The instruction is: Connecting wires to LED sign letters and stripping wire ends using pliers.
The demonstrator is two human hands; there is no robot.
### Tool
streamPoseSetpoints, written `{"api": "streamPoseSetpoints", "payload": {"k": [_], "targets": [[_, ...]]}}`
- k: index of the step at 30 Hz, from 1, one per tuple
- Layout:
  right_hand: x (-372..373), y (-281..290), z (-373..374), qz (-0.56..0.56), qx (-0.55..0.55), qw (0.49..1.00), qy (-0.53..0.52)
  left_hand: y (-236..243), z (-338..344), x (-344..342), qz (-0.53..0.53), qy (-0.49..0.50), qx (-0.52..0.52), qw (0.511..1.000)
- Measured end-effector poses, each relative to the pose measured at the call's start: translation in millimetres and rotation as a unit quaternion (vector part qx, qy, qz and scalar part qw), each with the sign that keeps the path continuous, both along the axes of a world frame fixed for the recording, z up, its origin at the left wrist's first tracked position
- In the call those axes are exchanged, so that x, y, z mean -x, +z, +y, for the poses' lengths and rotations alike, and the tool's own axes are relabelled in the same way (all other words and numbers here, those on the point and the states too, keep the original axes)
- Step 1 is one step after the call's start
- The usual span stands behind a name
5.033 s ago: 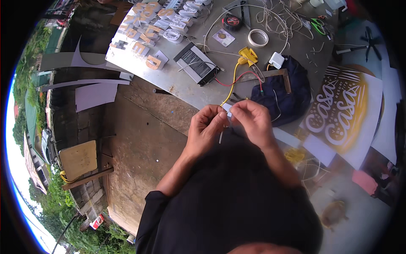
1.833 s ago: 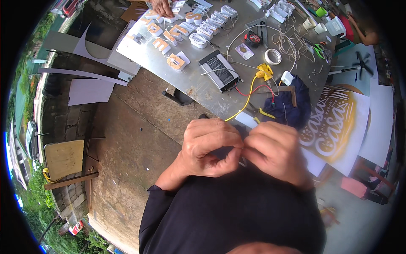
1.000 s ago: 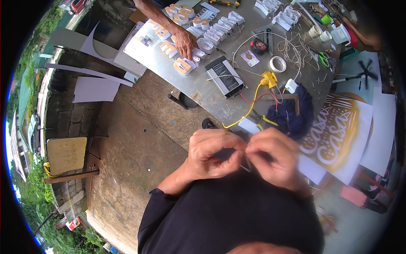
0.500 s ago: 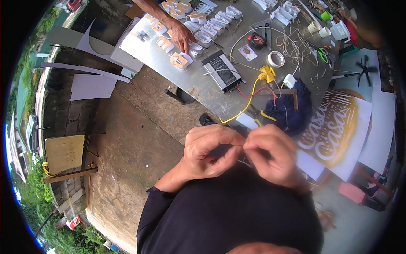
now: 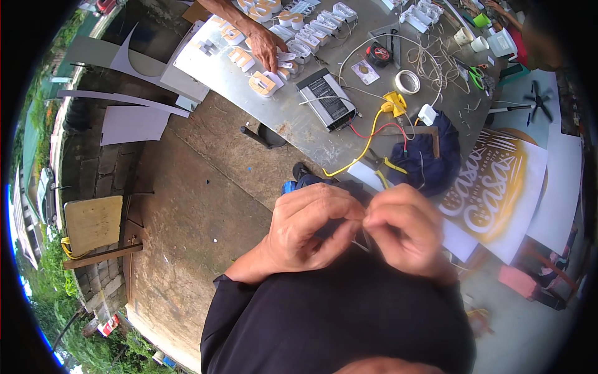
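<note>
My left hand and my right hand meet in front of my chest, fingertips pinched together and touching. Between them runs a thin pale wire, mostly hidden by the fingers; its ends do not show. My right hand is slightly blurred. Just beyond the hands, at the table's near corner, lie pliers with yellow handles and a dark blue cloth with a metal square on it. Farther off sits a silver and black power supply box, near a yellow plug connector.
Across the metal table, another person's hand touches small white letter shapes. Also there are a tape roll, a tape measure, tangled cable and green-handled scissors. A printed sign sheet lies at right.
My fingertips stay pinched together, with my right hand slightly lower and more of the wire showing below. The other person's hand has shifted slightly among the letters. A blue-and-black shoe shows more beyond my left hand.
</note>
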State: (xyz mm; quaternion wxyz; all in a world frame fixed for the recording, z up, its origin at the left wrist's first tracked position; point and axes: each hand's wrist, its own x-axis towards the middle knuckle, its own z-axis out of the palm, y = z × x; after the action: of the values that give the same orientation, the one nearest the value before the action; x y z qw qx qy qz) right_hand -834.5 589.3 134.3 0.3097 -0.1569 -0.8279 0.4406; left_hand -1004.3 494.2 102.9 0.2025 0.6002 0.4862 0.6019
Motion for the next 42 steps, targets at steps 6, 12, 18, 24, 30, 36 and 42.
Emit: {"api": "streamPoseSetpoints", "payload": {"k": [6,12,18,24,30,36,42], "targets": [[4.5,-0.1,0.3,-0.009,-0.001,1.000,0.005,-2.7,-2.7,2.3,-0.015,-0.004,0.012,1.000],[6.1,-0.3,1.9,0.005,-0.032,0.998,0.045,-4.9,-6.7,8.2,-0.052,-0.041,0.016,0.998],[11.1,-2.0,-1.2,0.030,-0.034,0.997,0.059,-5.6,-9.8,12.2,-0.098,-0.066,0.026,0.993],[14.8,-6.4,-0.7,0.035,-0.050,0.996,0.064,-8.2,-13.0,14.7,-0.138,-0.077,0.060,0.986],[17.6,-12.7,-1.3,0.043,-0.046,0.996,0.063,-11.6,-15.8,13.1,-0.162,-0.066,0.075,0.982],[19.0,-17.3,0.3,0.041,-0.046,0.996,0.066,-16.0,-16.0,11.7,-0.173,-0.061,0.086,0.979],[17.6,-18.7,3.6,0.037,-0.054,0.996,0.062,-19.9,-10.4,8.8,-0.152,-0.047,0.088,0.983]]}}
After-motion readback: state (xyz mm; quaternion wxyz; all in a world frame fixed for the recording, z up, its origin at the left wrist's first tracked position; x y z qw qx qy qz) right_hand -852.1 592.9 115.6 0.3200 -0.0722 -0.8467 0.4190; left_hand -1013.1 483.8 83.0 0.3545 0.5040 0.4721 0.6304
